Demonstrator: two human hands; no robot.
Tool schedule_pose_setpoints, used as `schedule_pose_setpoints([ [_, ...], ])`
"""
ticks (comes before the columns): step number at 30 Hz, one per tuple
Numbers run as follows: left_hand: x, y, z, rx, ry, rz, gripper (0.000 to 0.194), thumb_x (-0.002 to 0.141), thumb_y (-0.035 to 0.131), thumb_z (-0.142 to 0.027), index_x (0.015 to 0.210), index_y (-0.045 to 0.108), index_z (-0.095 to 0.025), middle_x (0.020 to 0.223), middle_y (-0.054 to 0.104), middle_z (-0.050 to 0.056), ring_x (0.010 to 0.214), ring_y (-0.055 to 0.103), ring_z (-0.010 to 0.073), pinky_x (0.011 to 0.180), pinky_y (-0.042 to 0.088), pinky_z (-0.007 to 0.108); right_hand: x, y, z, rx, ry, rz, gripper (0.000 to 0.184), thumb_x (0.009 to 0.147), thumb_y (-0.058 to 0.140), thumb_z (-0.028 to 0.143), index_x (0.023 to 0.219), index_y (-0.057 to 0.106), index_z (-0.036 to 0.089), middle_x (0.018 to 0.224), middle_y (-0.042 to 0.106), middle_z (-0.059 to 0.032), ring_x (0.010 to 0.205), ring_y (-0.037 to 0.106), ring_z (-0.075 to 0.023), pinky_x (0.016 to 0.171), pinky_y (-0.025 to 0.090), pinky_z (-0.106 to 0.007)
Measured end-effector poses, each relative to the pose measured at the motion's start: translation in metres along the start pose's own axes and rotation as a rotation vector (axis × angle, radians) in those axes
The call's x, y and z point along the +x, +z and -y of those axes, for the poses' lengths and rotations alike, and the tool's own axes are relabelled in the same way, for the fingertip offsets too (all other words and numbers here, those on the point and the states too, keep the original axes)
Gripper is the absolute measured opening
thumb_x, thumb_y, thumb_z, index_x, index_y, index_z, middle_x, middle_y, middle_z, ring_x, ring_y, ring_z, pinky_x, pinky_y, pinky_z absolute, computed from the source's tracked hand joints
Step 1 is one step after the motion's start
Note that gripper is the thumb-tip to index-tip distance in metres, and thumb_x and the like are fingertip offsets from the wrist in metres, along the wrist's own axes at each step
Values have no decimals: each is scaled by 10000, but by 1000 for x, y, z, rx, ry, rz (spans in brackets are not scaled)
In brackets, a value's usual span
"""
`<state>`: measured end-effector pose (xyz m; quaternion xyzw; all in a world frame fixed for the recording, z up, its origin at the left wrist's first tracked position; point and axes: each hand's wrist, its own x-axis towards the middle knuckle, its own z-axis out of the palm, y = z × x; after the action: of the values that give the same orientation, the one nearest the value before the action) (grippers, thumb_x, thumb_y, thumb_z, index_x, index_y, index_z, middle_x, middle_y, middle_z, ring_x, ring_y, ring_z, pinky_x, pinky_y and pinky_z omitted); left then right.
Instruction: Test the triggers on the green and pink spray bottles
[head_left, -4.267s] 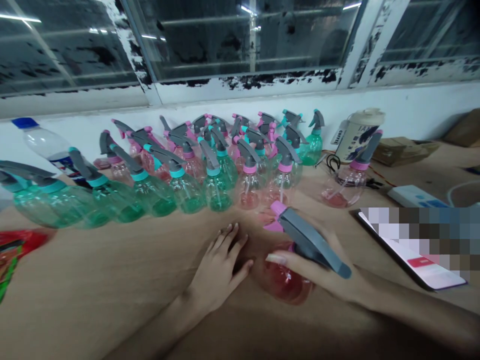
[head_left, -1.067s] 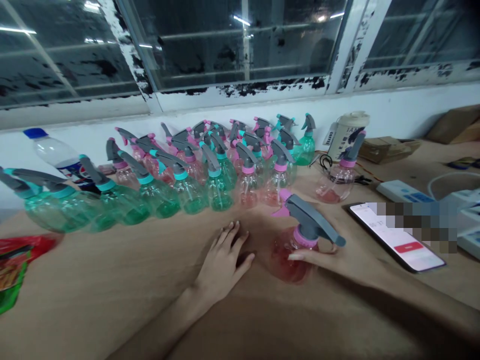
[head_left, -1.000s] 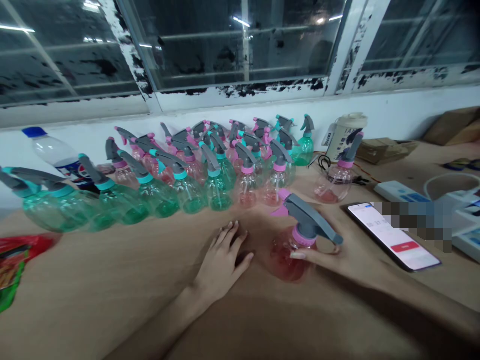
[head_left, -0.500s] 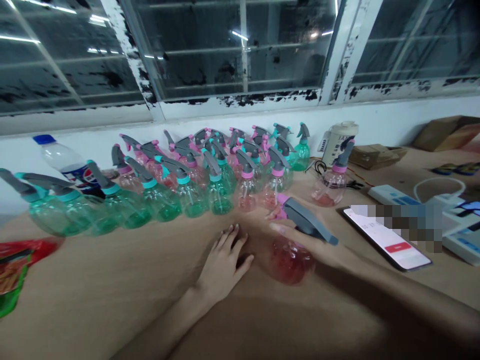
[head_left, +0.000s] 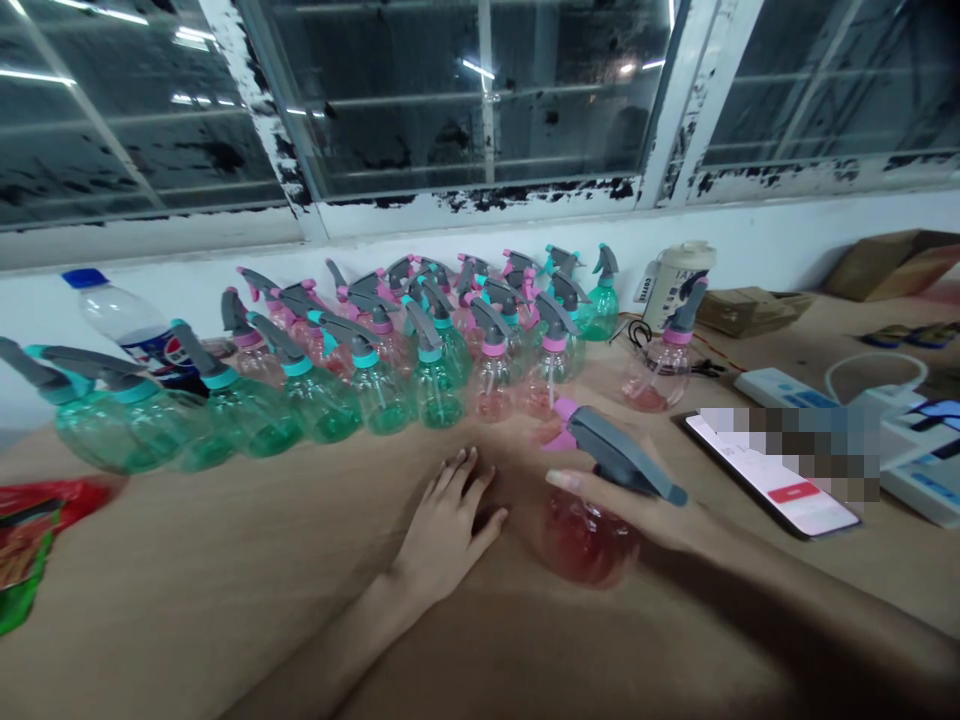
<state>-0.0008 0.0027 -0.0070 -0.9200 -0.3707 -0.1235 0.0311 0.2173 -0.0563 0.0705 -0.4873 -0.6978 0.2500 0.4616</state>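
The spray bottle (head_left: 592,545), tinted pink, is shown by the head camera in the lower half of the frame, right of centre, with its outline slightly blurred. It is gripped around the neck by the right hand (head_left: 667,512): the thumb is laid across the near side, and the other fingers are mostly hidden behind the grey spray head, so how tightly they are pressed cannot be told. The left hand (head_left: 439,535) is laid palm down on the table (head_left: 247,590) at the lower centre, its fingers slightly spread and its thumb held apart.

Room for moving is given by the tabletop at lower left, as far as the red packet (head_left: 56,500) at the frame's edge. Above, it is bounded by the row of bottles (head_left: 384,398); on the right, a narrower strip is bounded by the phone (head_left: 772,472).
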Motion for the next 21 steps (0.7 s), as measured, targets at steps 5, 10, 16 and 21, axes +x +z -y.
schedule_pose_setpoints([
  [5, 0, 1, 0, -6, -1, -25, 457, 919, 458, -403, 1278, 497, -123, 1420, 397, 175, 1317, 357, 308, 1047, 346, 493, -8, -1, -4, 35, 25, -33, 513, 693, 712, 406, 1157, 537, 275, 864, 678, -18, 695, 641, -203, 601, 530, -335],
  [10, 1, 2, 0, 5, -3, -2, 455, 916, 466, -396, 1271, 507, -116, 1417, 401, 181, 1324, 347, 301, 1067, 317, 487, -15, 8, -10, -48, 41, -110, 243, 709, 689, 399, 891, 629, 251, 725, 663, -2, 635, 622, -187, 580, 530, -321],
  [16, 1, 0, 0, 7, -11, 9, 471, 916, 456, -419, 1280, 504, -124, 1425, 392, 173, 1324, 348, 296, 1065, 326, 474, -17, 10, -7, -205, 2, -122, 294, 786, 593, 333, 524, 502, 233, 478, 530, 37, 467, 531, -129, 458, 456, -255],
  [21, 2, 2, 0, 13, -12, 20, 481, 919, 449, -421, 1285, 502, -113, 1427, 383, 185, 1322, 349, 302, 1065, 320, 480, -15, 10, -6, -256, -8, -134, 200, 795, 569, 314, 612, 564, 235, 537, 587, 31, 478, 551, -133, 487, 473, -272],
])
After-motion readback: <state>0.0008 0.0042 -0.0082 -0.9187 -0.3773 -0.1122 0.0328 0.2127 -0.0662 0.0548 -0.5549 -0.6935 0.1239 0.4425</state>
